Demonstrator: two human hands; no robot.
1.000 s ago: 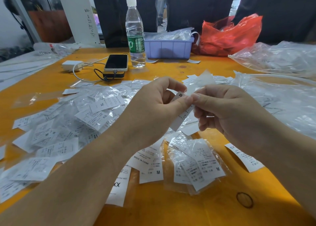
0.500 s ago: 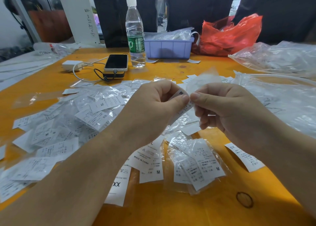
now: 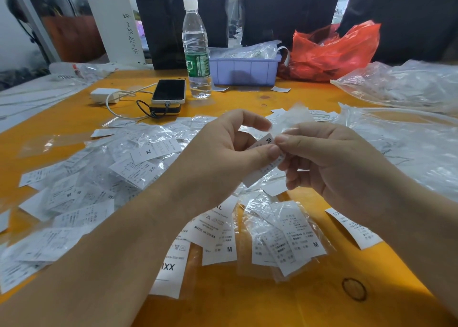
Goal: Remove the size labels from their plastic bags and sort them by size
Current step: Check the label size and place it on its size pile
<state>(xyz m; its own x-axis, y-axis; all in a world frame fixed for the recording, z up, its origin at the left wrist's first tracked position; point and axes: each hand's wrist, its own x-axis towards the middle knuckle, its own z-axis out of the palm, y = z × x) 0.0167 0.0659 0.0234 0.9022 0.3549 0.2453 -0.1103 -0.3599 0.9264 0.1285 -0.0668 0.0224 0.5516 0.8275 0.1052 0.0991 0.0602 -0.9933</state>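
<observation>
Over the middle of the orange table point(image 3: 247, 302), both hands hold one bagged size label. My left hand point(image 3: 223, 158) pinches the white M label point(image 3: 265, 144) between thumb and forefinger. My right hand point(image 3: 334, 163) pinches the small clear plastic bag point(image 3: 295, 118) at its mouth, the bag standing up behind the fingers. Many bagged labels point(image 3: 138, 163) lie heaped on the left, marked XL, XS, M. Below the hands lie bare labels point(image 3: 218, 237) marked M and XX, a bagged M bundle point(image 3: 287, 237), and an XS label point(image 3: 354, 230) by my right wrist.
At the back stand a water bottle point(image 3: 197, 51), a phone point(image 3: 169, 91) on a power bank with a charger cable, a purple tray point(image 3: 244, 70) of bags and a red plastic bag point(image 3: 332, 51). Large clear bags point(image 3: 406, 138) cover the right side. A rubber band point(image 3: 354, 289) lies near the front.
The hands stayed together over the table. The M label has slid a little further out of the clear bag, and the left forefinger has lifted off it.
</observation>
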